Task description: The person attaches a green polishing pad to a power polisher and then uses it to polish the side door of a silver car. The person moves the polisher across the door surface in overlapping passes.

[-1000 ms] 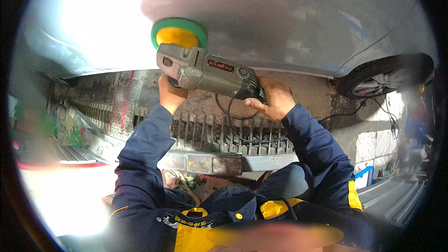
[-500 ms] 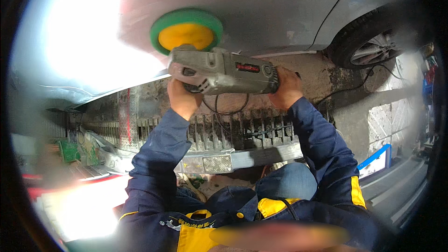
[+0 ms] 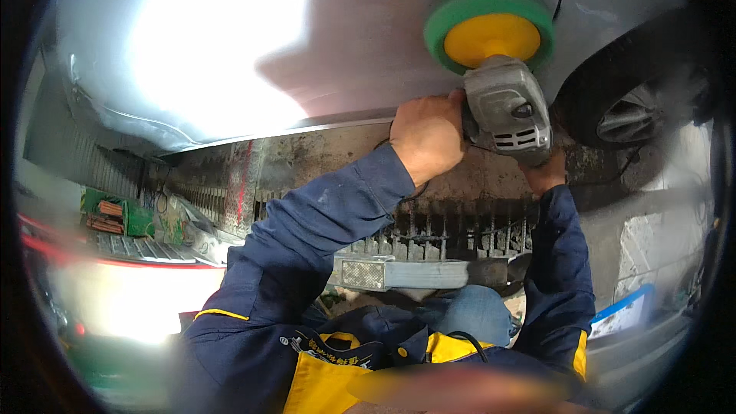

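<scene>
A grey car polisher [image 3: 507, 103] is held in both of my hands. Its round green foam pad [image 3: 442, 24] with a yellow backing plate [image 3: 491, 37] lies against the silver-grey car panel [image 3: 368, 38], left of the wheel. My left hand [image 3: 429, 134] is closed round the side handle near the polisher's head. My right hand [image 3: 546, 171] grips the rear of the body, mostly hidden behind the housing and my sleeve. The tool's body now points toward me, so its far end is covered.
A car wheel [image 3: 636, 111] stands to the right of the pad. Below the panel runs a metal floor grating [image 3: 414, 241] with a metal bar and reflector [image 3: 364, 272] nearer me. Strong glare covers the panel's left side. A blue-edged board [image 3: 622, 310] is at lower right.
Both hands have carried the polisher to the right across the panel, closer to the wheel. Its body has swung from lying crosswise to pointing toward me. The view has shifted slightly.
</scene>
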Tool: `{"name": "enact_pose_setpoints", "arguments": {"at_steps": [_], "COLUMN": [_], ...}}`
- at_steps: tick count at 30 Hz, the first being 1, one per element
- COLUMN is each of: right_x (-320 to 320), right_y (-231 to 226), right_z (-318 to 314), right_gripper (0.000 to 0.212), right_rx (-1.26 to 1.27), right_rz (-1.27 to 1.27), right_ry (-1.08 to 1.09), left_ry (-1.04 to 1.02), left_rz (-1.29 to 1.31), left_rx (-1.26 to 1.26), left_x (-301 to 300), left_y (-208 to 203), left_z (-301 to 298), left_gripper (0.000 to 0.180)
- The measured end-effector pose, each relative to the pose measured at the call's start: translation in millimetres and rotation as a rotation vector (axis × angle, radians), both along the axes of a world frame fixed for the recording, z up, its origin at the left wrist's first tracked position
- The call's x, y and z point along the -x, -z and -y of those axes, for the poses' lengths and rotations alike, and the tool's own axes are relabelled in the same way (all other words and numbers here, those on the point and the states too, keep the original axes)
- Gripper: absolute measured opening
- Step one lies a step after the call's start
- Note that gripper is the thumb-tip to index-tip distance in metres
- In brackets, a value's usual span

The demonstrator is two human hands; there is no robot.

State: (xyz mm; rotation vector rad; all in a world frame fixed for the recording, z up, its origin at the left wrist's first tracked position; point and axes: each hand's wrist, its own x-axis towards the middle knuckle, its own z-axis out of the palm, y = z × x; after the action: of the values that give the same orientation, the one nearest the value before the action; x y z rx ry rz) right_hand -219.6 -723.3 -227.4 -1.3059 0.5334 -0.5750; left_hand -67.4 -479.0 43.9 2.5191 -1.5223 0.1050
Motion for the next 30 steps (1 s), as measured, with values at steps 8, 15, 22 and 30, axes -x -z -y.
{"name": "enact_pose_setpoints", "arguments": {"at_steps": [8,15,22,30], "right_x": [-35,-109,-184,-272], "right_y": [-69,-60,-109,-141], "right_z": [-88,-155,-243,-331], "right_gripper": [0.059,0.064,0.069,0.075], "right_rx": [0.626,0.37,0.747,0.786], "right_rz": [-0.266,-0.198,-0.346,-0.496], "right_ry": [0.026,-0.004,-0.036,-0.103], "left_ry": [-0.112,-0.142,-0.182,-0.291], "left_rz": [-0.02,0.032,-0.094,-0.134], "left_rx": [-0.038,0.339,0.387,0.378], "left_x": [-44,-110,-203,-308], "left_y": [-2,8,9,24], "left_z": [-65,-152,-244,-344], "left_gripper": [0.04,0.038,0.038,0.028]}}
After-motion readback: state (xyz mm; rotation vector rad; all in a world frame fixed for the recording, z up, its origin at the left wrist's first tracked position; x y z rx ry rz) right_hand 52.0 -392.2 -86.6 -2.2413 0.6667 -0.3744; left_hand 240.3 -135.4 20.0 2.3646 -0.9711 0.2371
